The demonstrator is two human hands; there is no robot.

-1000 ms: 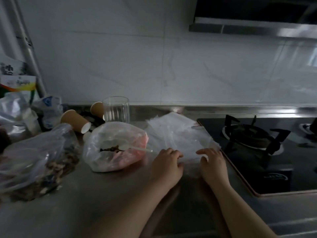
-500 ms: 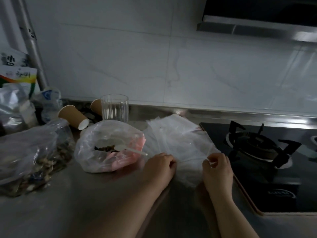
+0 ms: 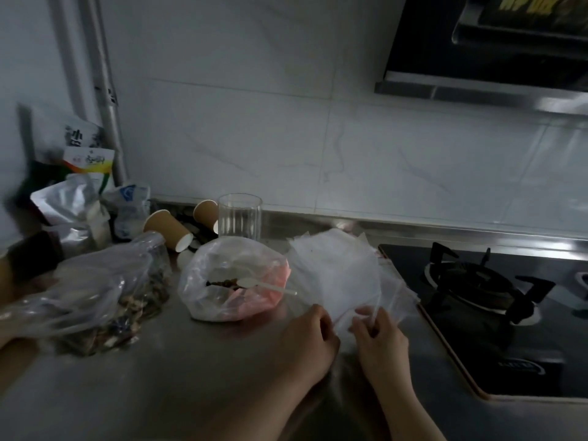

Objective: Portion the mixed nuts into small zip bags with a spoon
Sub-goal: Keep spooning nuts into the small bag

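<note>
Low in the middle, our left hand (image 3: pixel 310 340) and right hand (image 3: pixel 378 340) pinch the near edge of the see-through small zip bags (image 3: pixel 342 275). Left of them, a white plastic spoon (image 3: pixel 265 285) lies in a clear bag of mixed nuts (image 3: pixel 232 278). We cannot read the packets' writing (image 3: pixel 83 144), upper left.

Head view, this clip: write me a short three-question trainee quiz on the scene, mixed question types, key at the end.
1. True or false: the spoon is in one of the hands.
2. Multiple choice: the glass stands A) on the stove, B) behind the open nut bag, C) in front of the hands.
3. Fill in: both hands, left and right, pinch the near edge of the pile of ____.

Key: 1 false, it rests in the open nut bag; 2 B; 3 zip bags.
</note>
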